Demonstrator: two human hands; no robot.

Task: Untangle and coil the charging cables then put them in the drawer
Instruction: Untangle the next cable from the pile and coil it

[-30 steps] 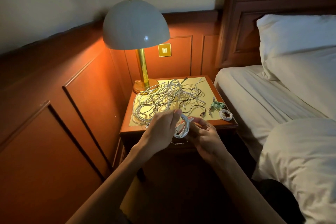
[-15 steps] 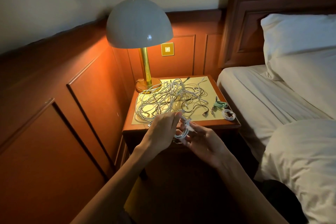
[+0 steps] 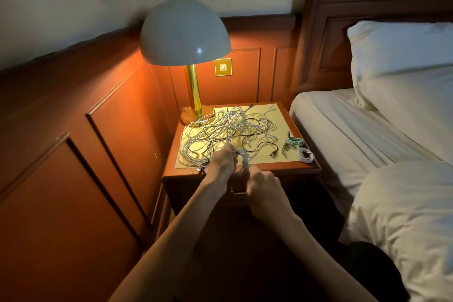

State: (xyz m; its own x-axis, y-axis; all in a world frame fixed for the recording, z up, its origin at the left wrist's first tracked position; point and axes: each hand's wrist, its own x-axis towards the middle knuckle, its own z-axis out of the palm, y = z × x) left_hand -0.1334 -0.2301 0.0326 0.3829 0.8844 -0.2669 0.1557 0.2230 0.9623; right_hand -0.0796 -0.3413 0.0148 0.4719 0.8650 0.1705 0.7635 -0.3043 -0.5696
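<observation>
Turned knuckles-up since earlier, right hand (image 3: 263, 186) close beside left hand (image 3: 223, 165), both pinching a small white coiled cable (image 3: 244, 158) over the wooden nightstand (image 3: 282, 168) near edge, tangled white and black cables (image 3: 220, 133) just beyond.

Both your bare forearms reached forward and converged, hands almost touching. Your left hand (image 3: 223, 163) sat higher, back to the camera, fingers curled round a white cable (image 3: 244, 158). Your right hand (image 3: 263, 185) was just below and right of it, knuckles up, fingers curled, pinching the same cable.
</observation>
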